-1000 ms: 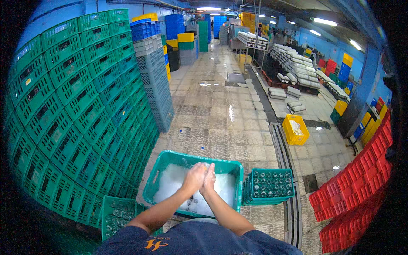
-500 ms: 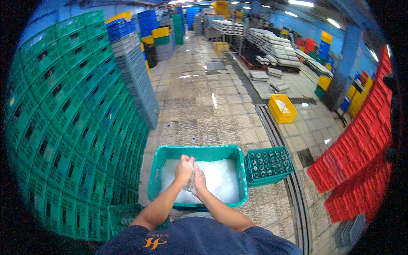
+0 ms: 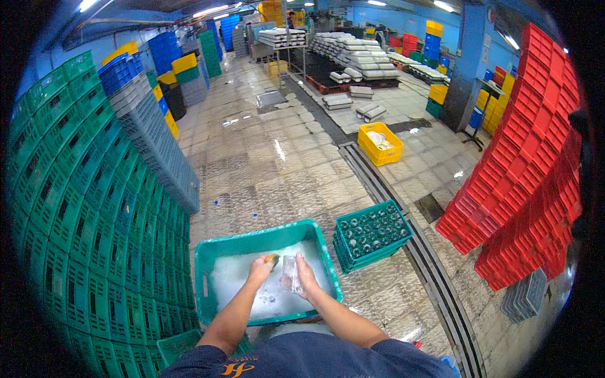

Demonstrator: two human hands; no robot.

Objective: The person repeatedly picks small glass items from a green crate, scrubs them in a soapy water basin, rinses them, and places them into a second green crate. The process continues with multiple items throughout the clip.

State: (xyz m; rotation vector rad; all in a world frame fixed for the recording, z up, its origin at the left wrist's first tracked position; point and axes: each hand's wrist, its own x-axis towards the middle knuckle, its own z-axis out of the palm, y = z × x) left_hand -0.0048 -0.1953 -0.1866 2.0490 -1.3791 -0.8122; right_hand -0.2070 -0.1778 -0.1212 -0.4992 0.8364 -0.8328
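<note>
A green tub (image 3: 207,296) of white, foamy water (image 3: 232,277) stands in front of me, and both my hands are over it. My left hand (image 3: 259,271) is closed on a small yellow sponge (image 3: 272,258) with a darker side. Beside it, my right hand (image 3: 306,274) grips a clear drinking glass (image 3: 290,274) with suds on it. The sponge and the glass are apart. Right of the tub, a green crate (image 3: 372,258) holds several clear glasses (image 3: 376,230) in rows.
Tall stacks of green crates (image 3: 82,208) and grey crates (image 3: 154,138) line the left. Red crates (image 3: 504,151) tower at the right, near a grey crate (image 3: 525,296). Ahead sits a yellow crate (image 3: 380,153) with white items. A drain channel (image 3: 435,277) crosses the wet tiled floor (image 3: 277,176).
My hands have come apart, so the sponge now shows in the left one and the glass in the right. The whole view has turned toward the right.
</note>
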